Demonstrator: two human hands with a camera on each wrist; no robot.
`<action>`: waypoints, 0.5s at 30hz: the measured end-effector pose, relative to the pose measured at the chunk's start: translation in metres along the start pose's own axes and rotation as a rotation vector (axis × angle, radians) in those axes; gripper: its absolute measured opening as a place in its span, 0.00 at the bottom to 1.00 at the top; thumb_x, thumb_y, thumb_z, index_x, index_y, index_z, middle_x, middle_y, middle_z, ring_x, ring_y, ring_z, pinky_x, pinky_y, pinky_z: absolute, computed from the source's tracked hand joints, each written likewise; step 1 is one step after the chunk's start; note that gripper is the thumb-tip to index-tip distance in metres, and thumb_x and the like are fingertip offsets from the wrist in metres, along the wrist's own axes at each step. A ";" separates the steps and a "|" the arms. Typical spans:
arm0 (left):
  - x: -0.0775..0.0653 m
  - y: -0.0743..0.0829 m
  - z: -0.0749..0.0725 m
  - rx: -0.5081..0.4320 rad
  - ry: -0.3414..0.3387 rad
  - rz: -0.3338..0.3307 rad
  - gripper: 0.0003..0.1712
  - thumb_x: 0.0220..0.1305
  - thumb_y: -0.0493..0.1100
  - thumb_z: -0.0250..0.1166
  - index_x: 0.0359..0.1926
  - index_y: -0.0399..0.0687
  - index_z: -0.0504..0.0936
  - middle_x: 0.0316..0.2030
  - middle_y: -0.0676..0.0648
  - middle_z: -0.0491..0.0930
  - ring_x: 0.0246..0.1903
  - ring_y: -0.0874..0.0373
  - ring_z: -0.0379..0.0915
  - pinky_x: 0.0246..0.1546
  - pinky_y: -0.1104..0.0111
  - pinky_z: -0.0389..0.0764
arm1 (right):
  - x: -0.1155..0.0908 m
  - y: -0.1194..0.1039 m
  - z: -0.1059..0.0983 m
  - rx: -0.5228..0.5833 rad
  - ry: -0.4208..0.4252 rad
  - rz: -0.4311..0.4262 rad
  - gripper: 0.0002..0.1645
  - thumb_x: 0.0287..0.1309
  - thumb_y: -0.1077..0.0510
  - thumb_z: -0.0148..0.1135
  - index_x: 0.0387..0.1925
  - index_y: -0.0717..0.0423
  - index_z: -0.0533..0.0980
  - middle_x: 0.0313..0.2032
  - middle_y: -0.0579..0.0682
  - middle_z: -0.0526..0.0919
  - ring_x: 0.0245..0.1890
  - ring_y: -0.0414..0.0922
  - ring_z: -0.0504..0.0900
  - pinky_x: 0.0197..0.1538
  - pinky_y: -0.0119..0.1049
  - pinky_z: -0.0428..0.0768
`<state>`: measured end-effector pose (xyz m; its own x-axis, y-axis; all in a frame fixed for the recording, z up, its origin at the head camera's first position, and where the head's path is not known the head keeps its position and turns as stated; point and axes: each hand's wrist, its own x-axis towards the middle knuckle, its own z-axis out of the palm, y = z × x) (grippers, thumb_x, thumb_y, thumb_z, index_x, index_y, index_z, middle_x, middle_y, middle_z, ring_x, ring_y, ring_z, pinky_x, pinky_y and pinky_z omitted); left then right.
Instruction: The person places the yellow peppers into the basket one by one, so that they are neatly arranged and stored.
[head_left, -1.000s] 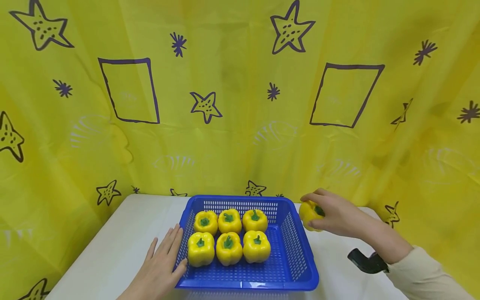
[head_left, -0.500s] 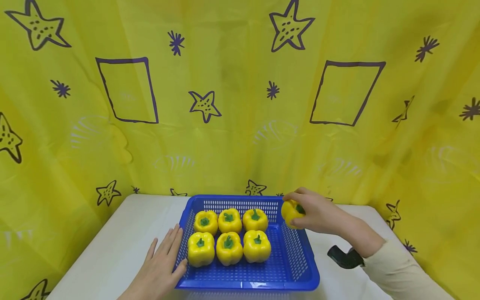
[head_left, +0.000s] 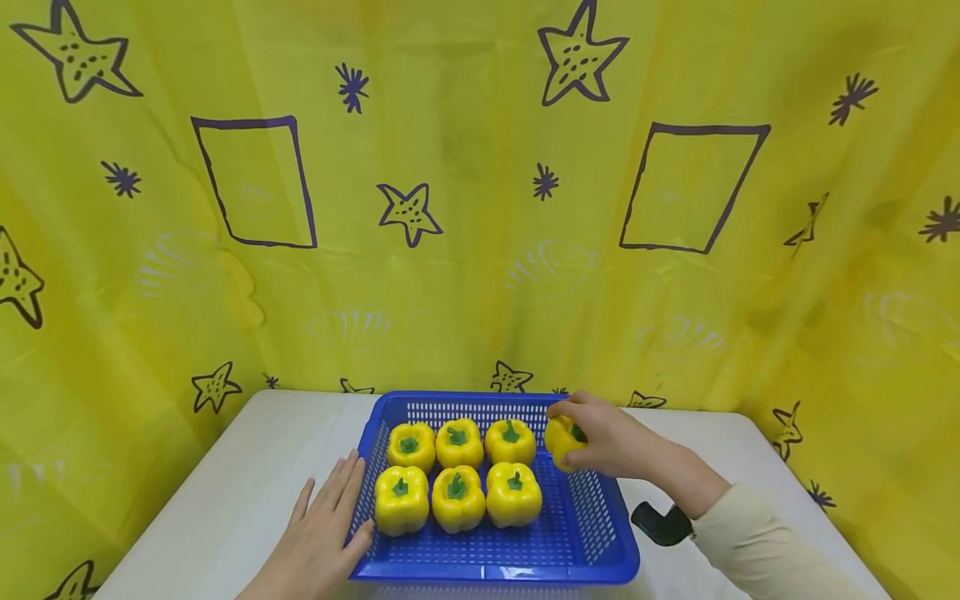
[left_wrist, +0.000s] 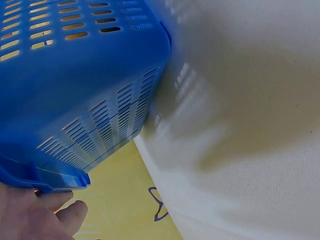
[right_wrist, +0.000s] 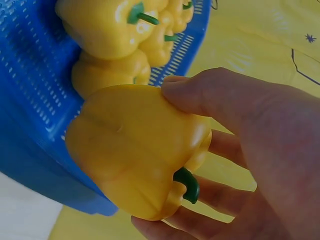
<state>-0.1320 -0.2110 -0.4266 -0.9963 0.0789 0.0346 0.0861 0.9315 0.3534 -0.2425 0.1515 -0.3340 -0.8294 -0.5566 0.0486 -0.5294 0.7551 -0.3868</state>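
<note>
In the head view my right hand (head_left: 615,437) grips a yellow bell pepper (head_left: 562,442) over the right part of a blue plastic basket (head_left: 600,500). The right wrist view shows thumb and fingers curled round that pepper (right_wrist: 135,145), its green stem turned toward the palm. Several more yellow bell peppers (head_left: 459,498) stand in two rows inside the basket, stems up. My left hand (head_left: 318,533) rests with straight fingers against the basket's left rim. From the left wrist, the basket's slotted outer wall (left_wrist: 100,120) shows, with fingers at its rim.
A white table (head_left: 225,483) carries the basket. Behind and at both sides hangs a yellow curtain (head_left: 465,292) printed with stars and squares. A black curved piece (head_left: 660,525) sits at my right wrist, by the light sleeve (head_left: 765,542).
My right hand has carried the pepper leftward, from beyond the basket's right side to above its inside, and slightly down since half a second ago. The left hand has stayed still.
</note>
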 end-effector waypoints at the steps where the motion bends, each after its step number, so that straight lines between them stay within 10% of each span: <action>1: 0.000 0.000 0.000 0.000 -0.001 -0.002 0.44 0.68 0.54 0.54 0.77 0.39 0.52 0.77 0.37 0.49 0.77 0.36 0.43 0.72 0.32 0.38 | 0.001 0.000 0.002 0.001 -0.005 0.003 0.33 0.48 0.57 0.74 0.59 0.54 0.76 0.50 0.54 0.77 0.41 0.46 0.76 0.42 0.37 0.82; 15: 0.001 -0.001 0.002 -0.007 -0.008 -0.007 0.44 0.68 0.54 0.55 0.77 0.39 0.51 0.78 0.37 0.48 0.77 0.36 0.42 0.72 0.32 0.37 | 0.008 0.000 0.026 0.040 -0.084 0.077 0.33 0.47 0.58 0.75 0.57 0.52 0.77 0.50 0.52 0.76 0.41 0.45 0.75 0.49 0.46 0.83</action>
<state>-0.1330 -0.2112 -0.4284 -0.9968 0.0757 0.0248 0.0796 0.9294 0.3604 -0.2452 0.1381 -0.3578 -0.8485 -0.5259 -0.0594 -0.4557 0.7831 -0.4232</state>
